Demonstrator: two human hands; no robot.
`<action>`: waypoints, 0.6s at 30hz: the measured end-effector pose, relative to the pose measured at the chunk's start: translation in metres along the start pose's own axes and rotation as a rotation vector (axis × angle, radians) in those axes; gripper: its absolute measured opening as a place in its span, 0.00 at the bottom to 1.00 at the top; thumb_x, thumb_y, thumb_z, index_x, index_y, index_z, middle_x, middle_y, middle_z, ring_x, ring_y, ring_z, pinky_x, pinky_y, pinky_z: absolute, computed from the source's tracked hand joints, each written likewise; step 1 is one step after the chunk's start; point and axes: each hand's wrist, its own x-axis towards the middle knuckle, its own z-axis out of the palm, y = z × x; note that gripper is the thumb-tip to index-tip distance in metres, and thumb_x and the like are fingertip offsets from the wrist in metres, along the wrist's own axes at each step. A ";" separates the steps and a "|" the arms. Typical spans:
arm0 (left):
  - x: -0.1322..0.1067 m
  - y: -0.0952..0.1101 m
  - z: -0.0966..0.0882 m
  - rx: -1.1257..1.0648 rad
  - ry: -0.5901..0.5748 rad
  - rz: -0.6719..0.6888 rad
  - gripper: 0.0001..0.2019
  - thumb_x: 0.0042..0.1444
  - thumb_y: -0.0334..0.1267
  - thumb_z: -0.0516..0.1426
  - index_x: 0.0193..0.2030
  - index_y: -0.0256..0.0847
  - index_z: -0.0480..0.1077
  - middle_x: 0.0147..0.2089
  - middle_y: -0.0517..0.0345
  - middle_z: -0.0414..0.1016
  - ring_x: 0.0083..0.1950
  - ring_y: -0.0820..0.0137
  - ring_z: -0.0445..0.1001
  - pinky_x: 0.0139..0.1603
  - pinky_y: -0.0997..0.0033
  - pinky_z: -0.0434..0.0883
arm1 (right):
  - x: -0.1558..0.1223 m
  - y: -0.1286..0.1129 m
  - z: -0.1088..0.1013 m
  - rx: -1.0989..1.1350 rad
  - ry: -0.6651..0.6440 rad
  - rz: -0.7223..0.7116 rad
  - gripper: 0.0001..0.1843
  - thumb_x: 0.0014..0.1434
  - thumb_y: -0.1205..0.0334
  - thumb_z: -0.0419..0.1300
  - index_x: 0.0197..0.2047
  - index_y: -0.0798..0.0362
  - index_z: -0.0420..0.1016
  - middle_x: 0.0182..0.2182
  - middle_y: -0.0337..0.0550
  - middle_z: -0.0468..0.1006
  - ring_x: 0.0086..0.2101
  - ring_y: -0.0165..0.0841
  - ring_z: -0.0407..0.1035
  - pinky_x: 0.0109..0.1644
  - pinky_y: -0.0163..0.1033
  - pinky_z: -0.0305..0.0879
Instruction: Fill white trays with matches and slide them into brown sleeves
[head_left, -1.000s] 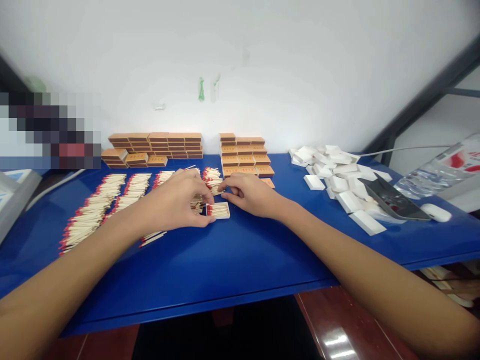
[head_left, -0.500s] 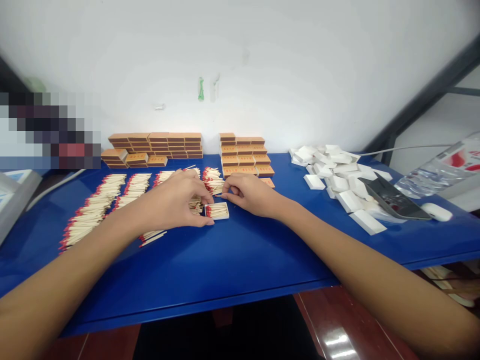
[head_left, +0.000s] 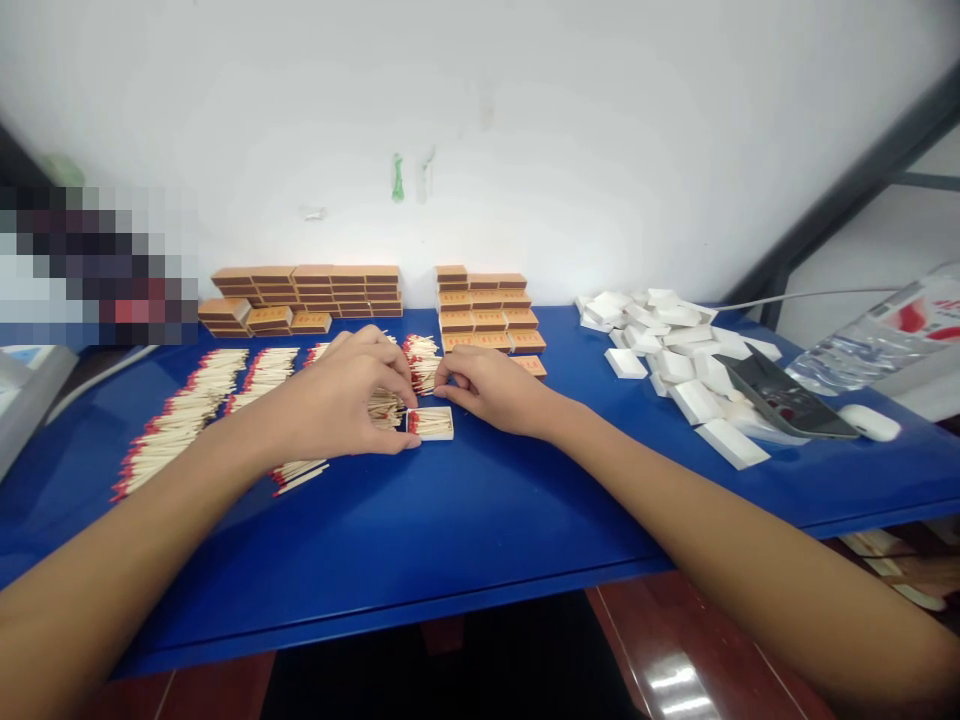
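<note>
A small white matchbox tray (head_left: 442, 432) with red-tipped matches in it lies on the blue table. My left hand (head_left: 352, 390) is at its left end, thumb at the near corner and fingers at the far one. Close behind the tray, my right hand (head_left: 491, 388) has thumb and fingertips pinched together at the right edge of a small match pile (head_left: 421, 358); whatever is between them is too small to make out. Other matches (head_left: 384, 408) lie partly hidden behind my left hand.
Long rows of matches (head_left: 184, 415) spread to the left. Along the wall stand stacked matchboxes (head_left: 345, 290) and a stepped stack (head_left: 487, 310). At right are heaped white trays (head_left: 694, 400), a phone (head_left: 787, 395), a white earphone case (head_left: 870, 422) and a plastic bottle (head_left: 862, 335).
The view has shifted slightly. My right fingertips have come a little closer to the small match pile. My left hand stays at the tray's end.
</note>
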 end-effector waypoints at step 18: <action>0.000 0.001 -0.002 -0.013 -0.039 -0.033 0.10 0.53 0.50 0.70 0.37 0.50 0.88 0.50 0.52 0.83 0.56 0.51 0.73 0.61 0.47 0.69 | 0.002 -0.001 -0.002 -0.049 -0.044 0.064 0.06 0.73 0.67 0.63 0.41 0.54 0.75 0.34 0.40 0.72 0.35 0.33 0.64 0.40 0.37 0.55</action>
